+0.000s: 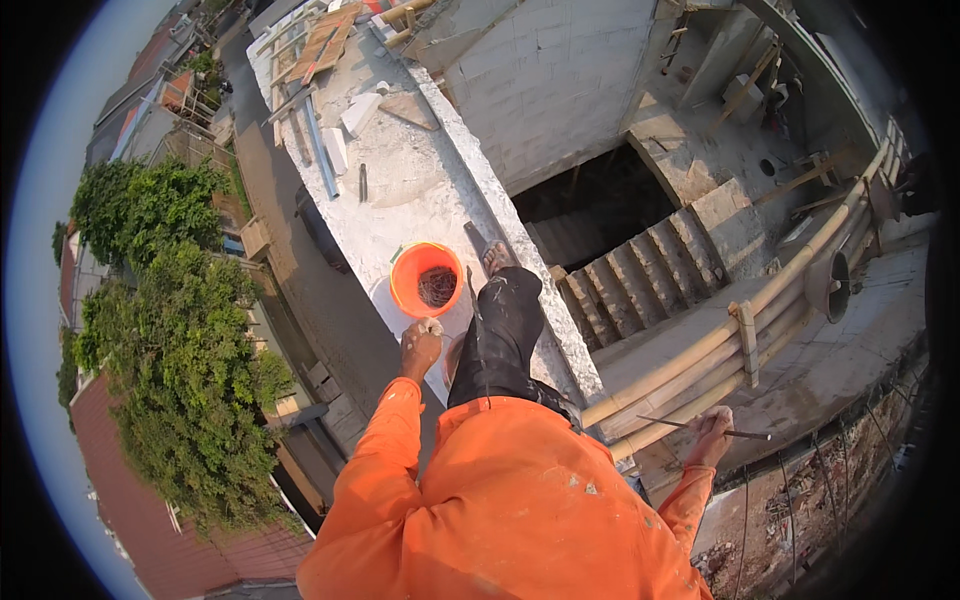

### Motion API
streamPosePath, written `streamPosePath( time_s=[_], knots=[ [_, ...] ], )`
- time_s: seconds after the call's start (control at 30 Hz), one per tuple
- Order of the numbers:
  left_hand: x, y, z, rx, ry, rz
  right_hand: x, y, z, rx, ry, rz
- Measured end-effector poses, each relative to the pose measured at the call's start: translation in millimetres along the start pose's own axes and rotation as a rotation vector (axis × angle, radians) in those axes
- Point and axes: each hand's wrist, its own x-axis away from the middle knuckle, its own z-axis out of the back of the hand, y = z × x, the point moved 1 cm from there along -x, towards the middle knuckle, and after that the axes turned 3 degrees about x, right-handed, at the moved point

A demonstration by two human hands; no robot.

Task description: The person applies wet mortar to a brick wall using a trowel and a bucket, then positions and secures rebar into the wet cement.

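Gripping a rod (752,435) well right of the bucket (404,278).
The person's right hand (709,438) closes around the rod; the left hand (421,348) curls beside the bucket, whether pinching anything cannot be told.

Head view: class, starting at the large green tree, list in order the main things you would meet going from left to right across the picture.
Large green tree → orange bucket → bare foot → right hand, holding a thin rod → what looks like a round hollow container.
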Motion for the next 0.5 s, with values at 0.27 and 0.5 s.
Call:
streamPosePath(
  time_s=[0.27,0.5],
  knots=[
    [-174.6,-67.0,-7.8,-0.064,0.055,0.140,-57.5,24.6,-131.1,0.357,-0.127,-0.058],
    [-313.9,-118.4,30.5,-0.003,-0.123,0.144,-124.9,46.5,-313.4,0.703,-0.391,0.023]
  ],
)
